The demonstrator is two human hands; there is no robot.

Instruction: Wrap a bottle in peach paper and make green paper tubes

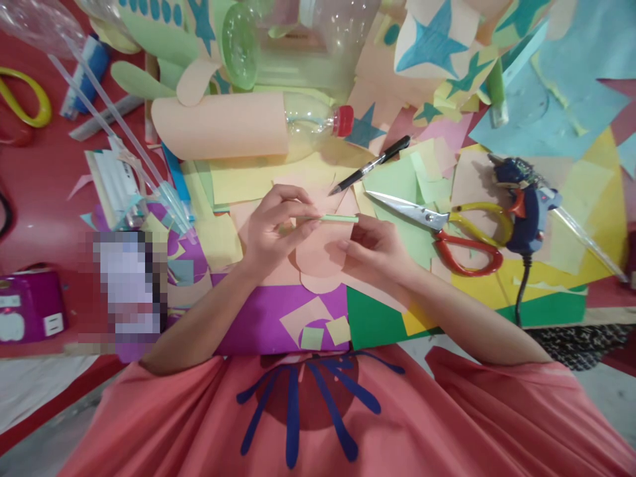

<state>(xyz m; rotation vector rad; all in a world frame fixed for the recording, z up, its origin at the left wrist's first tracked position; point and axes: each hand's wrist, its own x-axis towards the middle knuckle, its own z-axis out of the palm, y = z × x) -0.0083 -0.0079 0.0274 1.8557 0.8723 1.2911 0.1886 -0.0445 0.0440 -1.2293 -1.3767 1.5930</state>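
Observation:
Between both hands a thin, pale green strip of paper [339, 218] is held nearly level; whether it is rolled or folded I cannot tell. My left hand [278, 225] pinches its left end between thumb and fingers. At the strip's right end, the bent fingers of my right hand [375, 242] are closed, the thumb a little lower. Under the hands lies a peach paper piece [325, 255] with a rounded lower edge. A black pen [370, 165] rests just beyond them, and scissors [437, 225] with one yellow and one red handle lie to the right.
A plastic bottle [311, 122] with a red cap and peach paper wrap lies behind the hands. At right is a blue glue gun [529, 212] with its cord. Paper stars [432, 40] lie farther back. On the left are a blurred phone [126, 285] and a purple box [34, 305].

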